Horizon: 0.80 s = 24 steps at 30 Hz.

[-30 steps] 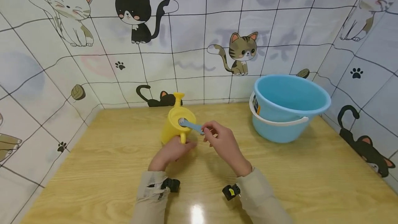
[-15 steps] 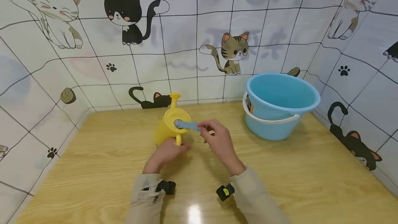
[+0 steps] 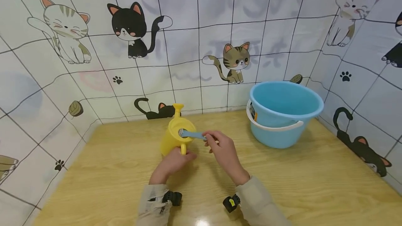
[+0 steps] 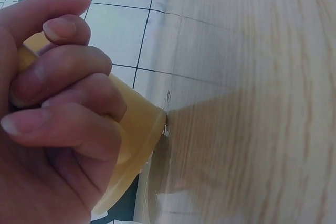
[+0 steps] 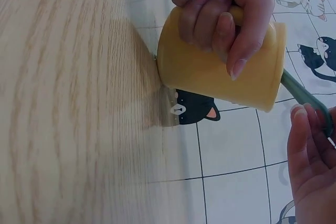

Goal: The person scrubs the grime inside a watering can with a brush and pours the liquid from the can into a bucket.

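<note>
Left hand (image 3: 173,160) grips tilted yellow watering can (image 3: 168,141) by its handle (image 3: 183,149), right hand (image 3: 223,151) pinches blue brush (image 3: 194,135) angled into it; hard prying could twist the can loose.

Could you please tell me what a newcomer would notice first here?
Probably the round light-blue plastic bucket with a white handle, on the right of the wood-grain table. Next, the yellow watering can to its left, gripped by the left hand; the right hand holds a slim blue tool at the can's opening.
</note>
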Each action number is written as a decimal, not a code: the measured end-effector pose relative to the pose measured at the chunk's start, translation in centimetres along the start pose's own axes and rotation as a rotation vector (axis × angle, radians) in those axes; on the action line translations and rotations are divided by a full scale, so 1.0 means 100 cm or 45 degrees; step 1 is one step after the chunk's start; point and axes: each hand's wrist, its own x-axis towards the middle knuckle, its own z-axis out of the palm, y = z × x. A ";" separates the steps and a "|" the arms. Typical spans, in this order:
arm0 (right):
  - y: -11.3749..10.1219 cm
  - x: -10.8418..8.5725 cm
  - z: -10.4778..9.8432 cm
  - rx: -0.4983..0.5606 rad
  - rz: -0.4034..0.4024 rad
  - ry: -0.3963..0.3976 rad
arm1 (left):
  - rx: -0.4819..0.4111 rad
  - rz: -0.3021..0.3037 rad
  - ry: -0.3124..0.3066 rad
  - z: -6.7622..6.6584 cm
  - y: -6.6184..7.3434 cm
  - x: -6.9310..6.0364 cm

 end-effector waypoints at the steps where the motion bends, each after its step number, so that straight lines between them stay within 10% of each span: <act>1: 0.001 0.001 0.000 0.008 0.003 -0.002 | -0.002 -0.004 0.007 -0.001 0.000 0.000; 11: 0.001 0.008 -0.005 0.331 0.359 -0.111 | 0.024 -0.044 0.008 -0.005 0.005 0.002; 24: 0.004 0.001 -0.004 0.488 0.462 -0.091 | 0.046 -0.050 -0.007 0.002 0.002 -0.003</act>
